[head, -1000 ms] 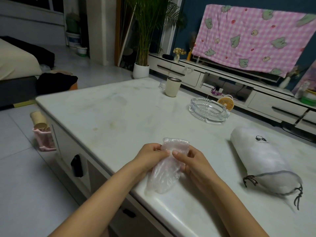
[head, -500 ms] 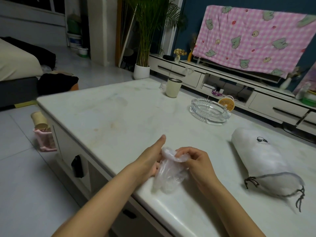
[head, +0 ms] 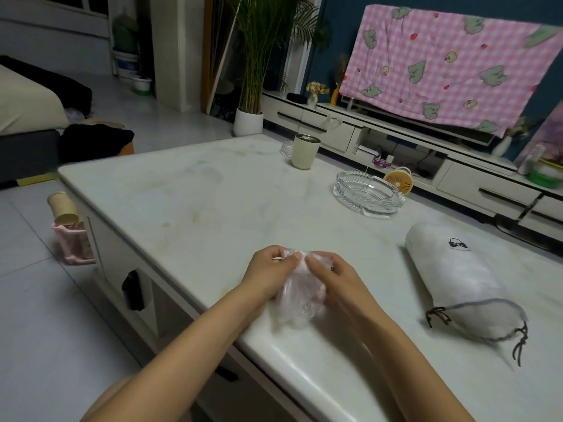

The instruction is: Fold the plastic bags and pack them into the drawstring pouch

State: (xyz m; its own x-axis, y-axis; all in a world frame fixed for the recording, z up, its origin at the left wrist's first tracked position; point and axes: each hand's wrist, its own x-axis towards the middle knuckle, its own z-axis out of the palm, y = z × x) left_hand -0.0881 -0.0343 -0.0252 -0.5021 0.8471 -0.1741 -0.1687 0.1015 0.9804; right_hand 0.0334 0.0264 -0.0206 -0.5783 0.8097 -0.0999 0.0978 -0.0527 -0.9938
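Near edge of table [head: 213, 208], about 6 o'clock on its top. 1 clear plastic bag [head: 300, 303], crumpled, lies on the marble between both hands.

Left hand [head: 266, 277]: fingers curled, pinching the bag's far end. Right hand [head: 333, 283]: thumb and fingers pinch the same end from the other side. The fingertips of the 2 hands almost meet at 12 o'clock of the bag. The bag's near end is loose, close to the table edge.

Drawstring pouch [head: 457, 278] at 3 o'clock of the bag, well apart, on its side, looks stuffed. Its mouth faces 5 o'clock, cords trailing. Ashtray [head: 368, 193] at 1 o'clock, cup [head: 304, 150] at 12, both far off.

Step in hand, my reading: folding or rolling the far end down. To do it well:
- Press air out toward the loose end first.
- Flatten the film against the table.
- Bring the pinched end toward 6 o'clock in even turns, a thumb on each crease.
- Thin film likely springs back, so grip the bundle firmly on the way to the pouch mouth.
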